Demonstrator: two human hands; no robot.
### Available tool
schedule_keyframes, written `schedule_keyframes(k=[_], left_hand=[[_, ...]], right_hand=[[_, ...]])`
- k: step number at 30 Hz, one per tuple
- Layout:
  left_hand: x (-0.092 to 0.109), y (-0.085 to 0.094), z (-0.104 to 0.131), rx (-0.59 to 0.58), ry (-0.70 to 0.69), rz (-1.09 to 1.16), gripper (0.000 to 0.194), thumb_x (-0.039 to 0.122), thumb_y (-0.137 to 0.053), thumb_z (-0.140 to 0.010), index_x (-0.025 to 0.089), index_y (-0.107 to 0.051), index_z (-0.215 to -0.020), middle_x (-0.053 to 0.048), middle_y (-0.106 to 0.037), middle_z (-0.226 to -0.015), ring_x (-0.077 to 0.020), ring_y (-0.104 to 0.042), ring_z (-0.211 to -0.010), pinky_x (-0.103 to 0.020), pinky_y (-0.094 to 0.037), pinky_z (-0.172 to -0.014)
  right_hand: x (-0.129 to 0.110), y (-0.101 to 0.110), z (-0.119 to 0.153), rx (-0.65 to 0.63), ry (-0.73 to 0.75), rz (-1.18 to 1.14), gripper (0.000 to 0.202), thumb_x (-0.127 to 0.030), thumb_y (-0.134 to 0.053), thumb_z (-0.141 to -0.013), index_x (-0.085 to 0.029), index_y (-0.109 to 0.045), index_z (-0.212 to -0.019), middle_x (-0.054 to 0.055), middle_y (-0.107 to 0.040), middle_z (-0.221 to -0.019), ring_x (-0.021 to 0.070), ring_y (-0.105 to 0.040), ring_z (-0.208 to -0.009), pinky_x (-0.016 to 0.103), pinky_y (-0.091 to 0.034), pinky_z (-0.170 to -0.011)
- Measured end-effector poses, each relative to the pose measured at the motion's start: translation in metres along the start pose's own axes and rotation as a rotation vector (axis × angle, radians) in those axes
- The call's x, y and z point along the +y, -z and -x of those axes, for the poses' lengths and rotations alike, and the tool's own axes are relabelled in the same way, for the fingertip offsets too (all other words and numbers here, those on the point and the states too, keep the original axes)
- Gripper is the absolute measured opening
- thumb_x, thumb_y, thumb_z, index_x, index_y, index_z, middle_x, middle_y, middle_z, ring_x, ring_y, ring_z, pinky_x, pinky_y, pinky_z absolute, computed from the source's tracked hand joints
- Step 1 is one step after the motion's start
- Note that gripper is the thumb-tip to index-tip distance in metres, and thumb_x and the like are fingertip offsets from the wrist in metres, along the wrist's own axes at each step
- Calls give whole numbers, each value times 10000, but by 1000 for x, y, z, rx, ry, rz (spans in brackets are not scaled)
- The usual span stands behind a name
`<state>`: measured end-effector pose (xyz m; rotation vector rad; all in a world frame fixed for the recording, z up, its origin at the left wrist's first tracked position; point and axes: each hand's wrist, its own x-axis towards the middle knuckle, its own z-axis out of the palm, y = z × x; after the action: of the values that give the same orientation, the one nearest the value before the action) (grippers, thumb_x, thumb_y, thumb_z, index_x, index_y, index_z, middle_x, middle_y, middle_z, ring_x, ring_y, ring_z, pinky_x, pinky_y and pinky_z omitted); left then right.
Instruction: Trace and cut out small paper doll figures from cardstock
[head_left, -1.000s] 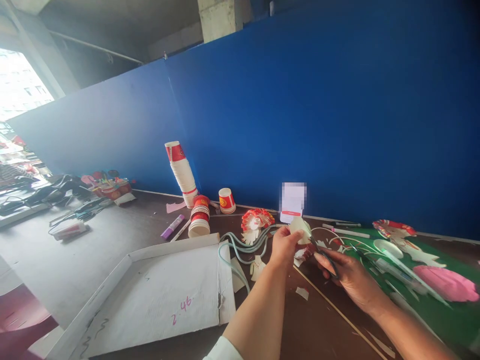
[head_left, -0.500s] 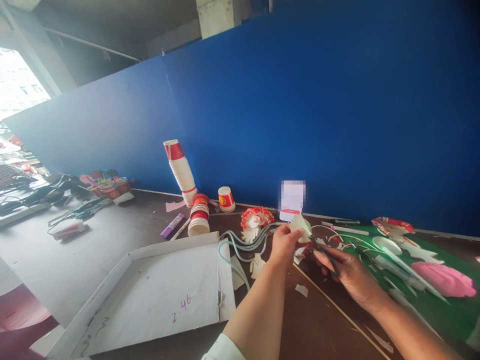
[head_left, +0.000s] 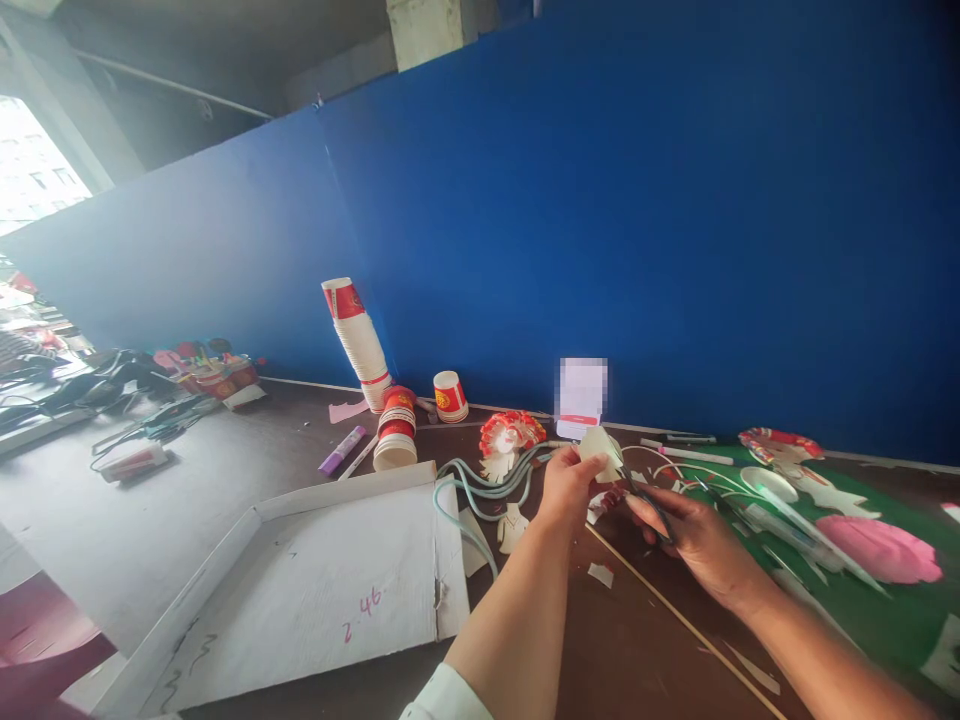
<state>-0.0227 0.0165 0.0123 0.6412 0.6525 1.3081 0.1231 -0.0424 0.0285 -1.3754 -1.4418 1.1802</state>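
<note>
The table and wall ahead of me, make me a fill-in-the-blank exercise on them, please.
The right hand holds a pair of ____.
The tall, leaning stack is made of paper ____.
The wall behind the table is ____ in colour.
The mat on the table is ____ in colour.

Missing words: scissors; cups; blue; green.

Blue partition (head_left: 525,240), concrete pillar (head_left: 425,32), bright window (head_left: 37,165), dark table (head_left: 630,640)

Both forearms reaching forward, left fingers pinched (head_left: 600,465), right fingers curled (head_left: 646,512).
</note>
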Motion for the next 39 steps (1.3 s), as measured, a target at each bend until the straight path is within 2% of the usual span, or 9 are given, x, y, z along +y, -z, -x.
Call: schedule_keyframes(k=[15,20,26,33,39], left_hand=[[-2,2,-1,-17,-12,-8,389,305,-845,-539,112,-663,-824,-69,-674,-766,-141,-624,-619,-248,-485,-574],[0,1,0,-22,-15,1,379,304,-845,-541,115,-651,-807,-63,-666,-750,-138,-618,-609,-244,-478,-560],[-2,3,0,-57,3,-29,373,331,-818,-576,125,-638,-829,-60,-656,-717,-140,-592,-539,-249,-437,-489],[0,1,-1,-23,-6,-12,384,317,-836,-534,123,-647,-806,-55,-656,-728,-136,-610,-590,-245,-470,-542],[-1,2,0,-32,3,-29,399,333,-834,-530,129,-641,-812,-56,-657,-731,-138,-605,-579,-243,-443,-518]], right_hand=[[-3,-1,1,41,-10,13,440,-640,-702,-672,-286,-790,-918,-10,-619,-625,155,-520,-589,257,-400,-534],[-2,-2,1,42,31,45,417,-633,-674,-716,-276,-792,-897,-10,-592,-578,154,-518,-560,250,-378,-493],[0,-2,1,33,22,36,375,-606,-676,-719,-277,-782,-864,-8,-609,-614,155,-514,-576,249,-378,-501],[-1,-2,1,24,14,35,337,-581,-679,-718,-266,-767,-798,-5,-589,-602,156,-500,-580,248,-374,-501],[3,-1,-1,13,-15,-8,378,-578,-696,-712,-289,-769,-944,-13,-607,-657,154,-494,-606,241,-351,-502]])
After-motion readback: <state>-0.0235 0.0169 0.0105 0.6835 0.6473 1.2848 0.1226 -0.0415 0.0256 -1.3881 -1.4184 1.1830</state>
